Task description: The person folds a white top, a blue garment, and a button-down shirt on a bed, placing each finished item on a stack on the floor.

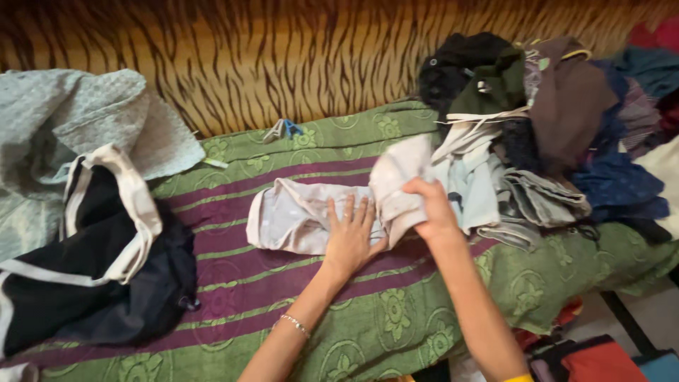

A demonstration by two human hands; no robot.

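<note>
On the bed: a pale pinkish garment [297,216] lies across the green and purple striped bedspread [382,318], roughly at its middle, partly folded.
Left hand: the left hand [349,240] lies flat, fingers spread, pressing the garment down; it grips nothing.
Right hand: the right hand [433,205] is clenched on one end of the same garment, lifting it up and over toward the pinned part.
Close by: a heap of mixed clothes [552,134] sits just to the right, touching the lifted end; a black garment with white trim [92,262] lies well apart to the left, with a grey-green cloth [78,120] behind it.
Risk, snagging: the raised end looks very near the heap's pale straps, so I'd judge it could drag a loose piece along with it.
Risk, crooked fold: if the flat palm slips on the smooth cloth, the lower layer would likely bunch and the fold come out skewed.
Risk, heap slide: the heap leans near the bed's right edge; a tug there might tip pieces to the floor.
</note>
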